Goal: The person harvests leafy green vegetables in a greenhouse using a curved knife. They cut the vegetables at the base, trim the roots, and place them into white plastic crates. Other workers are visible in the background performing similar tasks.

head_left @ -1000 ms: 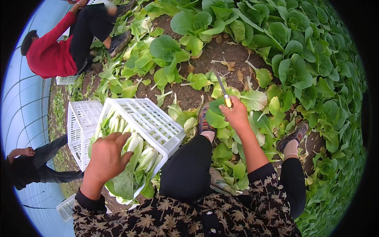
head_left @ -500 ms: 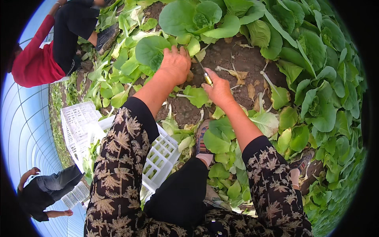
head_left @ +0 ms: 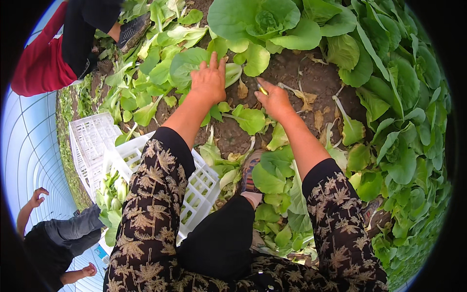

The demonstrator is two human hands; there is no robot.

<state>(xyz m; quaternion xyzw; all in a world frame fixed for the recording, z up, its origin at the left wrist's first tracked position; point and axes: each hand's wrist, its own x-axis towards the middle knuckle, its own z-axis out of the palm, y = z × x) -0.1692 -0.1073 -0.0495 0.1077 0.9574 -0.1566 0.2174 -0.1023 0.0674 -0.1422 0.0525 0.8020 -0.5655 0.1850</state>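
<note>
My left hand (head_left: 209,83) is closed over the middle of a bok choy (head_left: 188,64), its thumb side hidden. The plant lies tipped over, round green leaves to the left and pale stem base to the right of the fingers. Just right of it, low over the soil, my right hand (head_left: 275,101) grips a knife (head_left: 262,89). Only a bit of its yellowish metal handle shows; the blade is hidden or too small to make out. A large standing bok choy (head_left: 265,22) grows beyond both hands.
White plastic crates (head_left: 206,187) stand at my left, one with cut greens (head_left: 116,192) in it. Loose leaves (head_left: 248,120) litter the brown soil (head_left: 296,70). Dense plants (head_left: 389,97) fill the right side. A person in red (head_left: 41,63) and another in dark clothes (head_left: 48,248) are at the left.
The bok choy under my left hand has tipped left, and its pale base now shows. My right hand has drawn slightly right with the knife; the blade no longer shows.
</note>
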